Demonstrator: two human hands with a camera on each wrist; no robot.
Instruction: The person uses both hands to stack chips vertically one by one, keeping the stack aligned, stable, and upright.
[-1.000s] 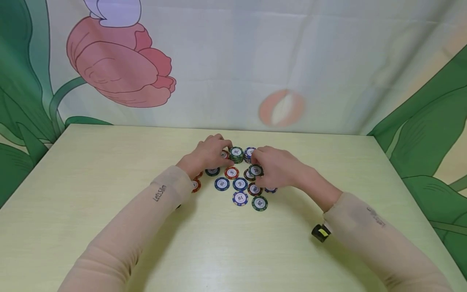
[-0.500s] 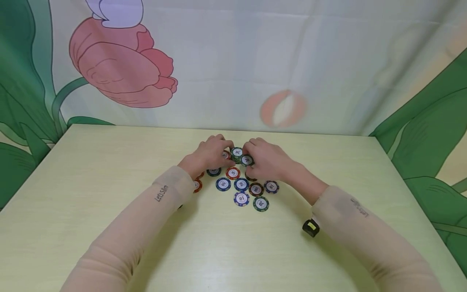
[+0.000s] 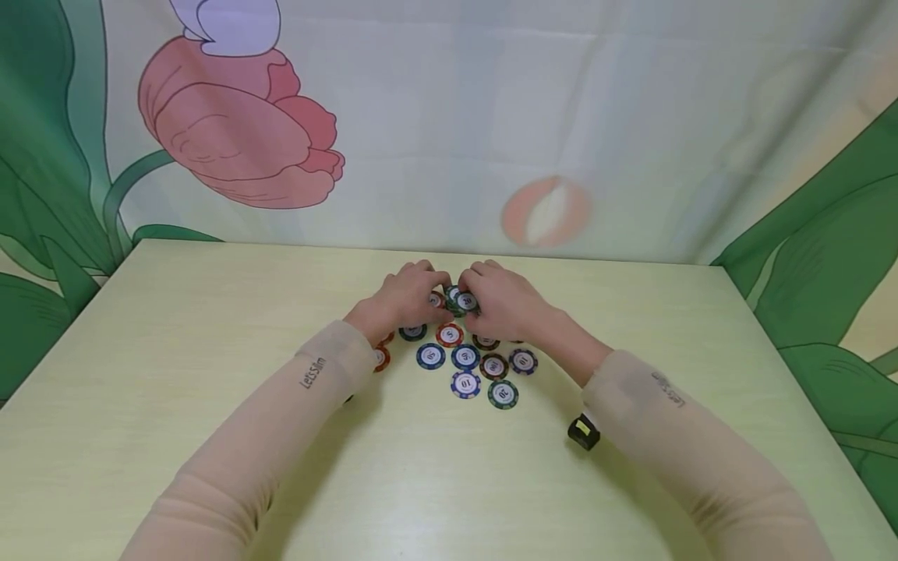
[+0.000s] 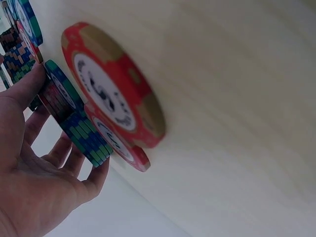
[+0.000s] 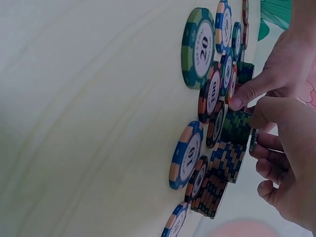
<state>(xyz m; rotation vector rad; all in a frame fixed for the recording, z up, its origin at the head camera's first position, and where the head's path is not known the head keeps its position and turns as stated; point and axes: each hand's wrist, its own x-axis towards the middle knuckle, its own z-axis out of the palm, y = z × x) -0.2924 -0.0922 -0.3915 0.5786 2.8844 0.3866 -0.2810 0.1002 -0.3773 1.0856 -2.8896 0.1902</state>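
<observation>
My right hand [image 3: 508, 304] pinches a green poker chip [image 3: 466, 301] by its edge, right over the green chip stack [image 5: 236, 127]. Whether the two touch is hard to tell. My left hand [image 3: 403, 300] curls its thumb and fingers round the stacked chips at the left, with a red stack [image 3: 437, 301] inside its grasp and the fingertips at the green stack's side. In the left wrist view its fingers reach behind a blue-green stack [image 4: 88, 138]. Blue [image 5: 228, 160] and dark brown stacks [image 5: 210, 194] stand beside the green one, mostly behind my right hand in the head view.
Loose chips lie flat before the stacks: a green 20 chip [image 3: 503, 394], blue 10 chips [image 3: 466, 384], blue 50 chips [image 3: 431, 356] and red 5 chips [image 3: 450, 335] among them. A printed curtain [image 3: 421, 140] hangs behind the pale table [image 3: 393, 483].
My right hand has carried the green chip left and away from me, from above the loose chips to over the green stack. The left hand has stayed at the stacks.
</observation>
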